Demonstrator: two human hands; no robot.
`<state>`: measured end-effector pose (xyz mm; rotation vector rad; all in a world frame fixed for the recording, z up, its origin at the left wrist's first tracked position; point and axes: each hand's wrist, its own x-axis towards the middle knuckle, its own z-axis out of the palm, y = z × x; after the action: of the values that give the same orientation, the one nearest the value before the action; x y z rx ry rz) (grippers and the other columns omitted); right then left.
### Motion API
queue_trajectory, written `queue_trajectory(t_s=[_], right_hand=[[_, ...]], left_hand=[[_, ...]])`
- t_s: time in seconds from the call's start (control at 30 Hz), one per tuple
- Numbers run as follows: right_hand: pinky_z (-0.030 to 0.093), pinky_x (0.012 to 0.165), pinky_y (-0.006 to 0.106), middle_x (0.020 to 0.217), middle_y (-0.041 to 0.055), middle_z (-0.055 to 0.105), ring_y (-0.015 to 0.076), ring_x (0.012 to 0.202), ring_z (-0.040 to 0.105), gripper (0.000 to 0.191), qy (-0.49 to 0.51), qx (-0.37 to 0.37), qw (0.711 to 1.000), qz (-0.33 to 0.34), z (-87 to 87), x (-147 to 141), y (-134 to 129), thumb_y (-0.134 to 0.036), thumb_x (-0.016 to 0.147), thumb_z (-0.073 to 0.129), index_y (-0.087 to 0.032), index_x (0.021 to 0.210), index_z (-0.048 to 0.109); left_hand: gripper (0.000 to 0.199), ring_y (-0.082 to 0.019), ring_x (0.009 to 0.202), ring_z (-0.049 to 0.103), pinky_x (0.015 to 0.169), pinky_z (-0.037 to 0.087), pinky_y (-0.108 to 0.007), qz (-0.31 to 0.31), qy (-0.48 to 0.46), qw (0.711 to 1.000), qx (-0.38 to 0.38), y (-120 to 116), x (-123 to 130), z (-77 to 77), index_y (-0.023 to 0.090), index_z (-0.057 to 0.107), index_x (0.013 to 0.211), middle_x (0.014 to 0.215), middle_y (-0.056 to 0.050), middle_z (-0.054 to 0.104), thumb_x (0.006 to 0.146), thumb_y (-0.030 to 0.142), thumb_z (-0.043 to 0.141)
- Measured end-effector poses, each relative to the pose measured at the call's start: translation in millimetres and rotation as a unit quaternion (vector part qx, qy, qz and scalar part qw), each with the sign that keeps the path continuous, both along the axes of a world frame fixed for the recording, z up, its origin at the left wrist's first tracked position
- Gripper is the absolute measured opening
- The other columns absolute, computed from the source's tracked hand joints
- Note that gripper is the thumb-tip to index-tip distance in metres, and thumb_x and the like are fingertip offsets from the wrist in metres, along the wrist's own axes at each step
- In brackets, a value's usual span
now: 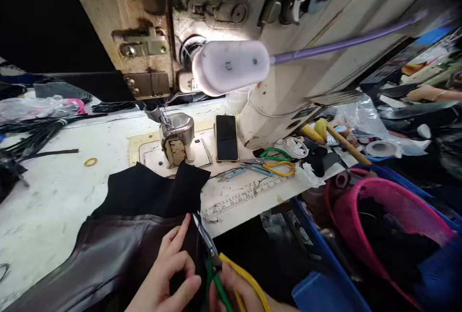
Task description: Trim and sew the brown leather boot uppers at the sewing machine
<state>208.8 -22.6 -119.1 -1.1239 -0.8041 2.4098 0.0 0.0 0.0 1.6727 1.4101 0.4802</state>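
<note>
My left hand (168,266) rests on dark brown leather-like material (108,240), its index fingertip at the seam with a black fabric piece (144,189). Its thumb stands apart and the other fingers are bent. In my right hand (238,288) is a pair of scissors (211,244) with one yellow and one green handle. Their blades point up and away, with tips beside my left index finger at the material's right edge. The black piece reaches forward to the sewing machine's presser foot area (176,134). The lower part of my right hand is hidden by the handles.
A phone (226,137) lies on the machine bed, near another pair of scissors (277,165) and blue thread snips (233,173). A lit lamp (231,67) hangs on the machine head. A pink basket (390,192) stands right; black strips (36,134) lie left.
</note>
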Motion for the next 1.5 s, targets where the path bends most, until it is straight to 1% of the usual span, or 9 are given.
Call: queue_trajectory(t_s=[0.33, 0.5, 0.63, 0.77, 1.0, 1.2, 1.33, 1.4, 1.5], right_hand=[[0.035, 0.052, 0.019, 0.059, 0.0005, 0.051, 0.0072, 0.052, 0.044, 0.075, -0.058, 0.07, 0.994, 0.053, 35.5, 3, 4, -0.073, 0.092, 0.03, -0.01, 0.074, 0.066], [0.033, 0.048, 0.018, 0.054, 0.0007, 0.051, 0.0066, 0.048, 0.044, 0.074, -0.06, 0.06, 0.996, 0.017, 27.4, 4, 4, -0.072, 0.093, 0.031, -0.01, 0.07, 0.065], [0.019, 0.031, 0.018, 0.036, -0.0014, 0.036, 0.0062, 0.03, 0.032, 0.089, 0.096, -0.045, 0.991, 0.085, 19.2, 11, 21, -0.083, 0.085, 0.016, -0.011, 0.054, 0.059], [0.02, 0.023, 0.019, 0.04, -0.0013, 0.038, 0.0082, 0.026, 0.032, 0.096, 0.295, -0.208, 0.926, 0.108, 27.6, 21, 42, -0.086, 0.081, 0.007, -0.01, 0.06, 0.062], [0.018, 0.02, 0.018, 0.039, -0.0005, 0.041, 0.0075, 0.025, 0.033, 0.098, 0.344, -0.214, 0.911, 0.076, 29.4, 19, 37, -0.087, 0.081, 0.007, -0.008, 0.062, 0.062], [0.015, 0.023, 0.02, 0.031, -0.0007, 0.034, 0.0084, 0.023, 0.03, 0.101, 0.28, -0.124, 0.949, 0.076, 12.3, 2, 25, -0.092, 0.072, -0.003, -0.013, 0.047, 0.055], [0.024, 0.038, 0.019, 0.042, -0.0017, 0.04, 0.0068, 0.037, 0.037, 0.09, 0.025, 0.032, 0.995, 0.096, 29.2, 3, 23, -0.091, 0.076, 0.018, -0.012, 0.057, 0.057], [0.027, 0.045, 0.019, 0.056, -0.0029, 0.045, 0.0061, 0.047, 0.039, 0.074, -0.133, 0.144, 0.976, 0.091, 44.4, 8, 24, -0.085, 0.077, 0.042, -0.012, 0.07, 0.057], [0.023, 0.048, 0.022, 0.06, -0.0042, 0.04, 0.0072, 0.055, 0.034, 0.062, -0.231, 0.244, 0.936, 0.104, 61.9, 12, 28, -0.077, 0.076, 0.054, -0.016, 0.067, 0.049]], left_hand=[[0.027, -0.031, 0.146, 0.021, 0.111, 0.033, -0.051, -0.028, 0.029, 0.998, 0.047, -1, -5, -9.9, 0.021, 0.055, 0.072, 0.16, -0.006, 0.018, 0.092, 0.038, 0.048], [0.027, -0.03, 0.145, 0.023, 0.11, 0.035, -0.051, -0.03, 0.051, 0.996, 0.066, 0, -4, -12.2, 0.021, 0.056, 0.071, 0.16, -0.007, 0.019, 0.092, 0.035, 0.046], [0.026, -0.03, 0.145, 0.025, 0.11, 0.036, -0.05, -0.031, 0.052, 0.996, 0.071, 0, -4, -11.3, 0.021, 0.055, 0.07, 0.159, -0.009, 0.021, 0.091, 0.035, 0.049], [0.026, -0.031, 0.145, 0.026, 0.11, 0.036, -0.05, -0.031, 0.05, 0.996, 0.071, 0, -5, -11.3, 0.021, 0.054, 0.069, 0.159, -0.009, 0.021, 0.09, 0.036, 0.051], [0.024, -0.03, 0.145, 0.025, 0.11, 0.036, -0.047, -0.023, 0.049, 0.997, 0.059, 1, -3, -8.8, 0.021, 0.053, 0.069, 0.159, -0.008, 0.02, 0.09, 0.032, 0.051], [0.022, -0.03, 0.145, 0.026, 0.11, 0.036, -0.047, -0.017, 0.044, 0.997, 0.055, 2, -3, -8.3, 0.022, 0.053, 0.069, 0.159, -0.006, 0.021, 0.089, 0.031, 0.05], [0.022, -0.029, 0.145, 0.025, 0.111, 0.035, -0.046, -0.031, 0.052, 0.996, 0.063, 2, -3, -8.3, 0.021, 0.054, 0.069, 0.159, -0.007, 0.022, 0.088, 0.03, 0.051], [0.022, -0.03, 0.145, 0.026, 0.11, 0.037, -0.045, -0.037, 0.059, 0.995, 0.07, 1, -5, -8.7, 0.021, 0.054, 0.069, 0.159, -0.009, 0.021, 0.089, 0.03, 0.05], [0.021, -0.031, 0.144, 0.027, 0.108, 0.038, -0.046, -0.049, 0.067, 0.993, 0.08, 1, -7, -10.6, 0.02, 0.053, 0.069, 0.159, -0.01, 0.019, 0.089, 0.028, 0.048]])
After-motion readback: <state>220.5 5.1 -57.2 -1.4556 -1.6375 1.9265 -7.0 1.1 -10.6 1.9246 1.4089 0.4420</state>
